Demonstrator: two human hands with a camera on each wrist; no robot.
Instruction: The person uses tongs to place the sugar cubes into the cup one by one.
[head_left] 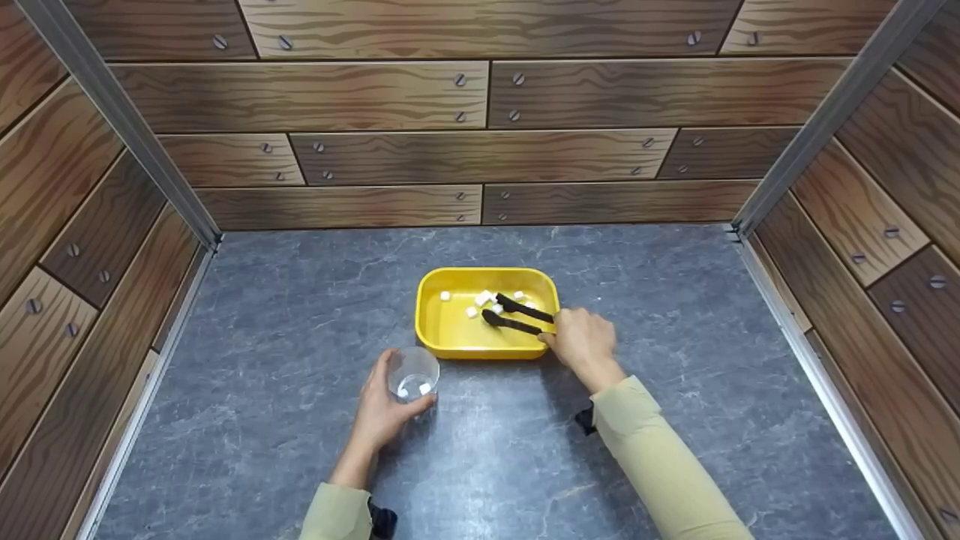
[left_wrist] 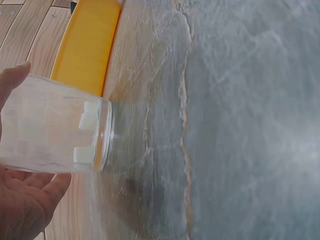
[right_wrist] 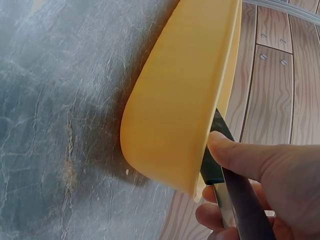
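Observation:
My left hand [head_left: 381, 409] grips a clear plastic cup [head_left: 412, 367] on the table, just in front of the yellow tub. Two or so white cubes [left_wrist: 89, 120] lie at the cup's bottom, as the left wrist view shows. In my right hand [head_left: 585, 341] is a pair of black tongs [head_left: 517, 326], pinched between thumb and fingers at the tub's right rim. The tongs' two tips are apart, inside the yellow tub [head_left: 431, 330]. Several white cubes [head_left: 472, 312] lie on the tub's floor around the tips. Whether a cube sits between the tips is hard to tell.
The grey marbled tabletop [head_left: 285, 315] stretches around the tub and cup. Wood-patterned panels [head_left: 390, 94] stand at the back and both sides, joined by metal corner posts [head_left: 814, 120].

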